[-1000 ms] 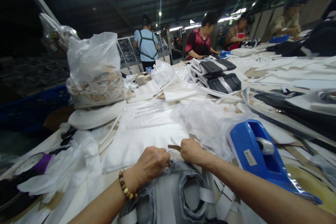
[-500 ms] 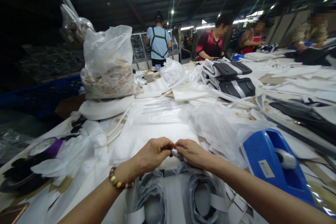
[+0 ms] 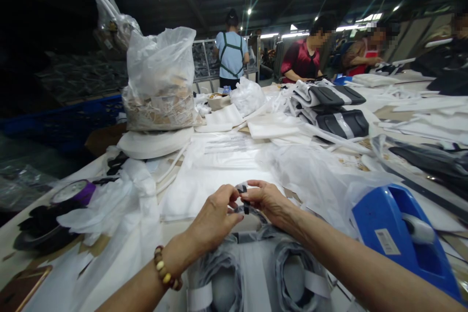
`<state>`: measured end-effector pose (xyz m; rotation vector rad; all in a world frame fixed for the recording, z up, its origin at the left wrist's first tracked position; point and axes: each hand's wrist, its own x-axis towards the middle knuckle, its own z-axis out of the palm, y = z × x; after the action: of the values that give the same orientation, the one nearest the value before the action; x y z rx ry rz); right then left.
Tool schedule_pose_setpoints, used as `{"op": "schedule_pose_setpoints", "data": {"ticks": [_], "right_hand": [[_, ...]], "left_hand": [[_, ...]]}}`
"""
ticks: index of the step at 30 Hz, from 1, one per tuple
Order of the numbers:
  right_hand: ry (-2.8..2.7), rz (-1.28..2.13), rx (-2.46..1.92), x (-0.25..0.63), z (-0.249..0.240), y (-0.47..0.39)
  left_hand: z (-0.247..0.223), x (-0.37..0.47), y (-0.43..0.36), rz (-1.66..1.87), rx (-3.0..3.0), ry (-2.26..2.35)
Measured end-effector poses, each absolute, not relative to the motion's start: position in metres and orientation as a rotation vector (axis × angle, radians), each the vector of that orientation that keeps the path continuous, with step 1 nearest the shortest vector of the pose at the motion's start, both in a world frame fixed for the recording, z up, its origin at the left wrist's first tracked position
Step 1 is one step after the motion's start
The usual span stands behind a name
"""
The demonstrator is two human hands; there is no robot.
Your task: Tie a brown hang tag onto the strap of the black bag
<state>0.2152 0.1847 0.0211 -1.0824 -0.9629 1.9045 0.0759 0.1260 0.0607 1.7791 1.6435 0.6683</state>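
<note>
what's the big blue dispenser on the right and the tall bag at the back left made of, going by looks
Blue dispenser: seems hard moulded plastic, smooth and slightly glossy, with rounded edges and a stuck-on label.
Tall bag: looks like thin translucent plastic film, crinkled and shiny, with its pale scraps showing through.
The grey piece under the left hand and right hand looks like soft fabric, probably.

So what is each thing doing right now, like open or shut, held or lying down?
left hand: pinched shut on the small strip
right hand: pinched shut on the small strip
small strip: held up between both hands
grey bundle: lying wrapped in white bands
tape dispenser: standing, untouched
big plastic bag: upright, full
</note>
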Motion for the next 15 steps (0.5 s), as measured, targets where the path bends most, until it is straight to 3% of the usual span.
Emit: {"op": "schedule_pose_setpoints", "data": {"ticks": [4,7,11,15], "right_hand": [[-1.015,1.844,-1.005,0.219,0.031,0.178],[-1.359,1.702,-0.877,0.228,0.039,0.162],[-2.186,0.923,-0.688,0.241,0.037,0.137],[-2.480,0.238,-0.589,0.243,0.034,0.116]], "left_hand": [[0.054,0.075,0.137,0.511,1.694,1.650],[0.051,0.072,0.143,0.422,1.733,1.582],[0.057,0.070,0.145,0.336,1.824,1.512],[0.059,0.071,0.132,0.317,2.044,1.450]]}}
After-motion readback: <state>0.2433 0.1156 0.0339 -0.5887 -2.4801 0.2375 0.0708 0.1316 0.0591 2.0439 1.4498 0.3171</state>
